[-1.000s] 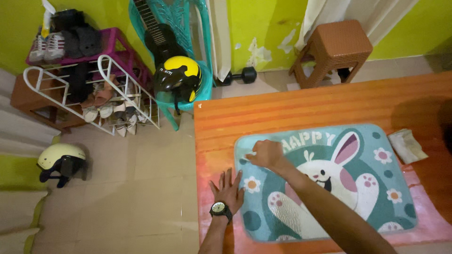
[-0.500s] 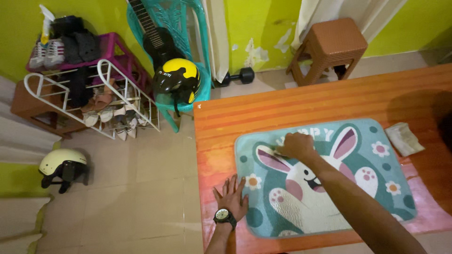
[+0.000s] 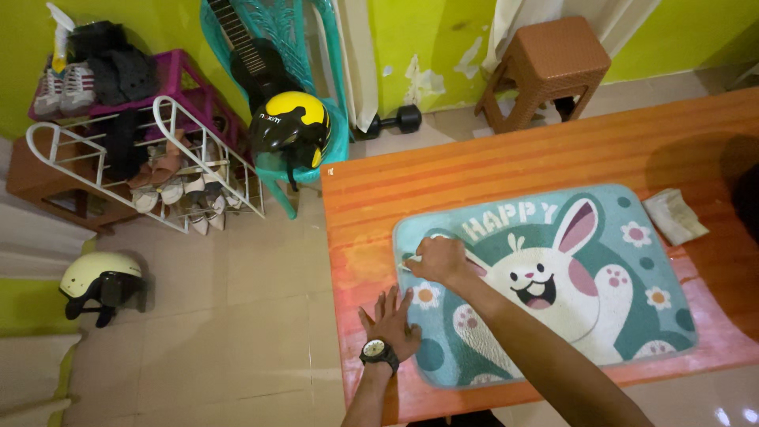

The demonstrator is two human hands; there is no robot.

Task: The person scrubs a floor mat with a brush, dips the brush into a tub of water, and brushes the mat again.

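A teal mat [image 3: 601,316] printed with a white rabbit and flowers lies flat on an orange wooden table [image 3: 506,170]. My right hand [image 3: 437,258] is closed around a small pale object pressed onto the mat near its upper left corner; what the object is cannot be made out. My left hand [image 3: 393,319], with a wristwatch, lies flat with fingers spread at the mat's left edge, holding it down on the table.
A folded pale cloth [image 3: 674,216] lies on the table right of the mat. Left of the table are a teal chair [image 3: 330,142] with a yellow-black helmet [image 3: 290,123] and guitar, a shoe rack [image 3: 142,158], a cream helmet [image 3: 101,278]. A brown stool [image 3: 545,67] and a dumbbell [image 3: 395,121] stand by the wall.
My right hand swept right across the mat's top, then came back to the upper left corner. My left hand stayed flat at the mat's edge. The view shifted slightly.
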